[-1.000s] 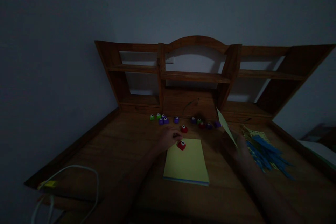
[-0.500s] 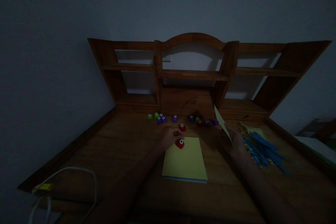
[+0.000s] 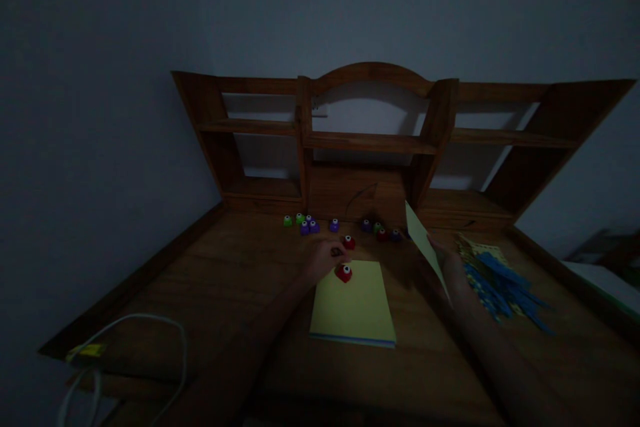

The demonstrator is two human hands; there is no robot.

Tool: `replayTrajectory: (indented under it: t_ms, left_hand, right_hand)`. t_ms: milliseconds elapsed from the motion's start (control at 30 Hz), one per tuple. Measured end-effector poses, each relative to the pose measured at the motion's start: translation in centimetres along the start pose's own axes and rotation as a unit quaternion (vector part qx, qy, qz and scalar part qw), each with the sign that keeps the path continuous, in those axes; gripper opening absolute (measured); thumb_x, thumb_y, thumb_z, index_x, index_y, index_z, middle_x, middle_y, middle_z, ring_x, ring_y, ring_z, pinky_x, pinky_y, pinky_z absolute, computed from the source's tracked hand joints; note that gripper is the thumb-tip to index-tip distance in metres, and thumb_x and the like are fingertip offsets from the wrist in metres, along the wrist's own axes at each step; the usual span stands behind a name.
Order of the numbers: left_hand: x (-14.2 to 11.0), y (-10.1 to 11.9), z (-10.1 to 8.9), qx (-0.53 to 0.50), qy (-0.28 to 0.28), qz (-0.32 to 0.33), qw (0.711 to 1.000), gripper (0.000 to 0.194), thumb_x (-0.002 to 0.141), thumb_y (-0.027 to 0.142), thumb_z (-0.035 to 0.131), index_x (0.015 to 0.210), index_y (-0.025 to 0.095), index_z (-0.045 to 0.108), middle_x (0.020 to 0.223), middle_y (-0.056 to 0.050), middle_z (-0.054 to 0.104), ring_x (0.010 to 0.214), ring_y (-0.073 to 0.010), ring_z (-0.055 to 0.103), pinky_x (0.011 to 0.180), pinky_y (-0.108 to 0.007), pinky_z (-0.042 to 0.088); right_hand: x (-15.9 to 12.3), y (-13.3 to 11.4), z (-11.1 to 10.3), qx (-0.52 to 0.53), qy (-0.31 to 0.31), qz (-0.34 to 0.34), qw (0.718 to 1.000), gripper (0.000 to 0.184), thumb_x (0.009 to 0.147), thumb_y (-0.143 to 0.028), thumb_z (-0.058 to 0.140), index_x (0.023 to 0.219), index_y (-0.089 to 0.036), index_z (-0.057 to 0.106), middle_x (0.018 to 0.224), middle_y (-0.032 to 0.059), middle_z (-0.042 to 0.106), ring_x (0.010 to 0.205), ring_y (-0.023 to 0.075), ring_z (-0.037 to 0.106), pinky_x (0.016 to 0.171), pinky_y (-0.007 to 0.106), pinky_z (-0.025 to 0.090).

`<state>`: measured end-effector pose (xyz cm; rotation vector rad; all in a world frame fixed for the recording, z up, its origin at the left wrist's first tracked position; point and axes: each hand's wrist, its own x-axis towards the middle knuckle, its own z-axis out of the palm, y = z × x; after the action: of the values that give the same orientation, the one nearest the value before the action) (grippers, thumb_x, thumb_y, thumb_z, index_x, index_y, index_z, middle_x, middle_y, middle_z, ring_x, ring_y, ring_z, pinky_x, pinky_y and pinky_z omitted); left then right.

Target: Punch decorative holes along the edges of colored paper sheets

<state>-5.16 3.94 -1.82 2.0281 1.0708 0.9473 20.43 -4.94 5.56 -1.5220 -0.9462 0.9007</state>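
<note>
A stack of pale yellow paper, with bluish sheets at its bottom edge, lies on the desk before me. On its upper left part sits a small red piece with a white-ringed dark spot on top. My left hand is at the stack's upper left corner, fingers curled into a pinch just above that piece; whatever they grip is too dark to make out. A similar red piece stands just behind the fingertips. Over the desk to the right, my right hand holds a yellow sheet of paper, tilted nearly on edge.
Several small purple, green and red pieces stand along the back, below a wooden shelf unit. Blue and yellow paper strips lie at the right. A white cable loops at the front left, beside a yellow object.
The sheet in my right hand has turned so more of its face shows, and its lower edge has come slightly nearer. My left hand stays almost still; the view has shifted slightly.
</note>
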Motion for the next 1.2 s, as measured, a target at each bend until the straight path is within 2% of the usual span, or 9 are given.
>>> replayTrajectory:
  t_ms: [167, 233, 400, 567, 767, 900, 1033, 1100, 1200]
  left_hand:
    - [0.0, -0.1, 0.2, -0.039, -0.006, -0.019, 0.999, 0.013, 0.072, 0.028, 0.066, 0.076, 0.016, 0.067, 0.076, -0.003, 0.068, 0.070, -0.0161, 0.063, 0.062, -0.024, 0.045]
    - [0.1, 0.0, 0.1, -0.055, 0.004, -0.014, 0.998, 0.012, 0.073, 0.027, 0.065, 0.075, 0.015, 0.066, 0.075, -0.003, 0.068, 0.069, -0.0158, 0.063, 0.063, -0.025, 0.046]
    - [0.3, 0.8, -0.4, -0.145, 0.041, -0.032, 0.988, 0.019, 0.068, 0.029, 0.071, 0.076, 0.014, 0.062, 0.077, -0.005, 0.069, 0.071, -0.0166, 0.064, 0.065, -0.026, 0.048]
    - [0.2, 1.7, -1.2, -0.263, 0.077, -0.103, 0.956, 0.028, 0.065, 0.032, 0.075, 0.082, 0.013, 0.063, 0.081, -0.008, 0.071, 0.077, -0.0204, 0.067, 0.072, -0.032, 0.052]
    - [-0.2, 3.2, -1.5, -0.351, 0.041, -0.115, 0.928, 0.038, 0.068, 0.036, 0.074, 0.096, 0.012, 0.065, 0.103, -0.013, 0.069, 0.099, -0.0265, 0.064, 0.088, -0.040, 0.050]
    - [-0.3, 3.7, -1.4, -0.353, 0.021, -0.114, 0.928, 0.039, 0.069, 0.037, 0.073, 0.100, 0.014, 0.066, 0.110, -0.013, 0.067, 0.107, -0.0297, 0.060, 0.093, -0.042, 0.047]
    - [-0.4, 3.6, -1.5, -0.373, -0.008, -0.103, 0.922, 0.036, 0.074, 0.036, 0.069, 0.103, 0.016, 0.065, 0.115, -0.012, 0.065, 0.113, -0.0310, 0.055, 0.097, -0.045, 0.044]
    - [-0.5, 3.4, -1.5, -0.389, -0.023, -0.093, 0.916, 0.035, 0.078, 0.034, 0.065, 0.108, 0.017, 0.063, 0.118, -0.013, 0.063, 0.116, -0.0308, 0.054, 0.099, -0.045, 0.043]
    - [-0.5, 2.9, -1.4, -0.423, -0.055, -0.075, 0.901, 0.037, 0.082, 0.030, 0.057, 0.116, 0.014, 0.057, 0.121, -0.016, 0.060, 0.117, -0.0301, 0.053, 0.102, -0.047, 0.039]
  right_hand:
    - [0.5, 0.4, -0.4, 0.100, -0.061, 0.149, 0.982, 0.049, 0.076, -0.056, 0.052, 0.094, -0.012, 0.066, 0.062, 0.0122, 0.068, 0.049, 0.0263, 0.061, 0.044, 0.035, 0.046]
    - [0.5, 0.5, -0.3, 0.100, -0.050, 0.169, 0.979, 0.046, 0.073, -0.056, 0.057, 0.090, -0.015, 0.066, 0.058, 0.0102, 0.067, 0.046, 0.0254, 0.060, 0.042, 0.035, 0.045]
    - [0.6, 0.5, 0.4, 0.036, 0.016, 0.076, 0.996, 0.026, 0.068, -0.039, 0.070, 0.078, -0.017, 0.065, 0.059, 0.0070, 0.068, 0.047, 0.0220, 0.061, 0.045, 0.030, 0.045]
    - [1.6, 1.8, 0.7, -0.057, -0.035, 0.042, 0.997, 0.029, 0.068, -0.043, 0.069, 0.073, -0.014, 0.066, 0.062, 0.0077, 0.069, 0.050, 0.0209, 0.062, 0.044, 0.027, 0.043]
    - [2.1, 3.4, 0.9, -0.087, -0.083, 0.004, 0.993, 0.029, 0.070, -0.045, 0.067, 0.073, -0.016, 0.068, 0.065, 0.0063, 0.069, 0.052, 0.0198, 0.061, 0.047, 0.026, 0.042]
    - [2.1, 3.4, 1.1, -0.127, -0.027, -0.114, 0.985, 0.034, 0.072, -0.045, 0.065, 0.094, -0.018, 0.068, 0.079, 0.0051, 0.069, 0.074, 0.0223, 0.063, 0.064, 0.029, 0.048]
    - [1.7, 2.8, 1.5, -0.168, 0.057, -0.282, 0.943, 0.050, 0.077, -0.042, 0.062, 0.121, -0.021, 0.053, 0.112, 0.0090, 0.062, 0.105, 0.0251, 0.055, 0.089, 0.039, 0.044]
    - [1.2, 2.5, 1.8, -0.190, 0.055, -0.350, 0.916, 0.046, 0.080, -0.040, 0.060, 0.123, -0.022, 0.052, 0.119, 0.0097, 0.057, 0.112, 0.0252, 0.050, 0.097, 0.041, 0.039]
    - [0.3, 2.2, 2.7, -0.204, 0.008, -0.418, 0.885, 0.035, 0.085, -0.035, 0.055, 0.118, -0.025, 0.056, 0.119, 0.0085, 0.056, 0.114, 0.0244, 0.050, 0.100, 0.043, 0.038]
